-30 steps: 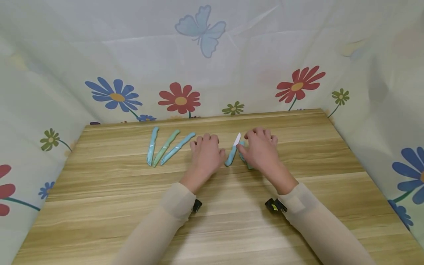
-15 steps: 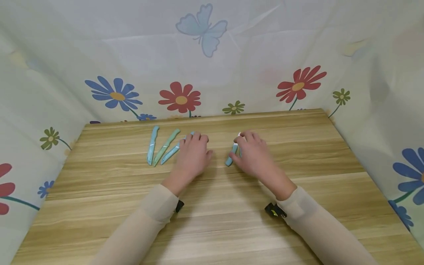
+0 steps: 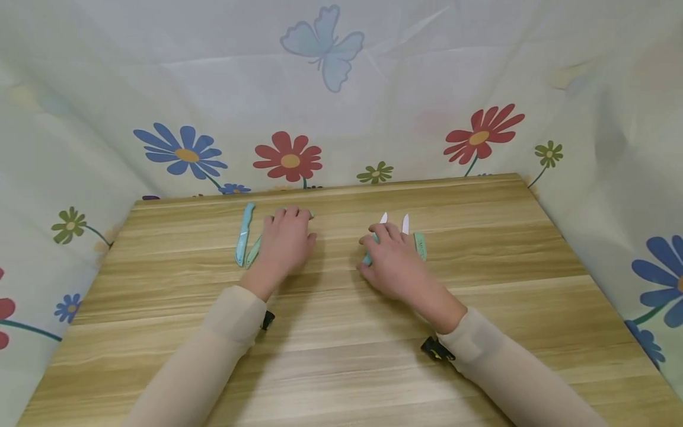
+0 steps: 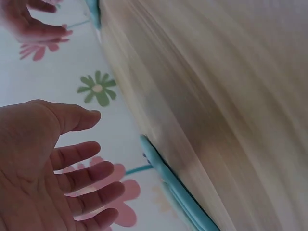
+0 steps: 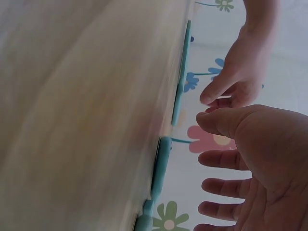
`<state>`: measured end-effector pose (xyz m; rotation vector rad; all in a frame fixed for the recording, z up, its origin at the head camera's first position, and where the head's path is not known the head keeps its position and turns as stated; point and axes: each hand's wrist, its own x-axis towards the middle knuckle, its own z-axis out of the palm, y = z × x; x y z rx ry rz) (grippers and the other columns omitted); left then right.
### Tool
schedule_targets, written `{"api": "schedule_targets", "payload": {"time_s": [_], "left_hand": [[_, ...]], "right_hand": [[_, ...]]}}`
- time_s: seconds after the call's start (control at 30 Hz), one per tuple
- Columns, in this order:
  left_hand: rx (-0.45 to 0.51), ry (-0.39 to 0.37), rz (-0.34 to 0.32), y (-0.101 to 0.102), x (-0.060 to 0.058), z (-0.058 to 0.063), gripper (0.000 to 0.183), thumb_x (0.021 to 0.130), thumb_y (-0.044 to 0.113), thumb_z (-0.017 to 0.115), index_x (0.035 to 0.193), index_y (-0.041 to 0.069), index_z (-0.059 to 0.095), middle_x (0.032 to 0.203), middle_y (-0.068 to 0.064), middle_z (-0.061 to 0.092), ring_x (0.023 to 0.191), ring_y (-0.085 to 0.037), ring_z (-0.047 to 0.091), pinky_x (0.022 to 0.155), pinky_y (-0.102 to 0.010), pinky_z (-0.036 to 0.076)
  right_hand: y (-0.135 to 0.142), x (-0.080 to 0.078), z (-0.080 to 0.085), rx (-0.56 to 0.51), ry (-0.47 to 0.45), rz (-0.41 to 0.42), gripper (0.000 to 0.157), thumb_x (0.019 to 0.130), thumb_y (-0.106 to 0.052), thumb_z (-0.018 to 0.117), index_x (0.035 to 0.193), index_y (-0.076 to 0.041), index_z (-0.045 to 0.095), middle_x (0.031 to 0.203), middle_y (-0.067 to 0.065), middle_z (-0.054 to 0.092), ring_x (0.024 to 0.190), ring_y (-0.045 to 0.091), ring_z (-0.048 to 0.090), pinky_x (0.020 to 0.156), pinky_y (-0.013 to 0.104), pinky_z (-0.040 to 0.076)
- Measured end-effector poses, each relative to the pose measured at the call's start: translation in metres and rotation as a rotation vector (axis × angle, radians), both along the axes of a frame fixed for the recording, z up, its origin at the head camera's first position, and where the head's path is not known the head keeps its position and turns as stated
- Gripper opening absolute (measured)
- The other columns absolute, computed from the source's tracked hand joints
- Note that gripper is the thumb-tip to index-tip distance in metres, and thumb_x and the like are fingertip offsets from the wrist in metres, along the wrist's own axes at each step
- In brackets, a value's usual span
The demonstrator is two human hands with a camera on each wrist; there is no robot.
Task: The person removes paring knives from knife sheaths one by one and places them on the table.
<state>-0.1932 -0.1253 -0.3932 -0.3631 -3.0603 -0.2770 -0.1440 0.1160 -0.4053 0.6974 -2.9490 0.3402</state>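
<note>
My left hand (image 3: 285, 243) hovers over the closed knives on the left, its fingers spread and holding nothing. Beside it lies a blue closed knife (image 3: 245, 234); a green knife (image 3: 253, 254) and another blue one are mostly hidden beneath the hand. Over the right-hand knives hovers my right hand (image 3: 397, 264), also holding nothing. It covers most of a blue-handled knife (image 3: 367, 260) whose white blade points away. A second white blade (image 3: 405, 224) shows past its fingers, next to a short green piece (image 3: 420, 246). In the left wrist view, blue knife handles (image 4: 175, 185) lie below the relaxed fingers.
The knives lie on a wood-grain table (image 3: 341, 356). A white curtain (image 3: 405, 118) printed with flowers and a butterfly hangs behind the table's far edge and along both sides.
My left hand has moved left, from beside the closed knives to over them. The right hand has shifted left and slightly nearer, uncovering the second blade and the green piece.
</note>
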Motion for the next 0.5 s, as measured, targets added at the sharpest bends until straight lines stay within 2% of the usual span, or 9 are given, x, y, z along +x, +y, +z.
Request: {"api": "schedule_targets", "payload": {"time_s": [0.27, 0.5], "left_hand": [[-0.049, -0.037, 0.021, -0.009, -0.025, -0.008, 0.043, 0.104, 0.029, 0.066, 0.137, 0.001, 0.062, 0.135, -0.020, 0.059, 0.129, -0.044, 0.051, 0.107, -0.065, 0.039], [-0.062, -0.072, 0.057, -0.007, -0.044, -0.015, 0.038, 0.105, 0.027, 0.061, 0.130, -0.001, 0.065, 0.131, -0.021, 0.058, 0.128, -0.044, 0.050, 0.108, -0.063, 0.039]], "right_hand": [[-0.010, 0.005, 0.001, 0.047, -0.005, 0.030, 0.047, 0.099, -0.040, 0.074, 0.135, -0.011, 0.067, 0.151, 0.017, 0.051, 0.143, 0.039, 0.043, 0.114, 0.059, 0.039], [-0.015, 0.009, 0.002, 0.058, 0.010, 0.050, 0.044, 0.099, -0.042, 0.075, 0.131, -0.012, 0.068, 0.152, 0.016, 0.050, 0.144, 0.039, 0.042, 0.113, 0.063, 0.038]]}}
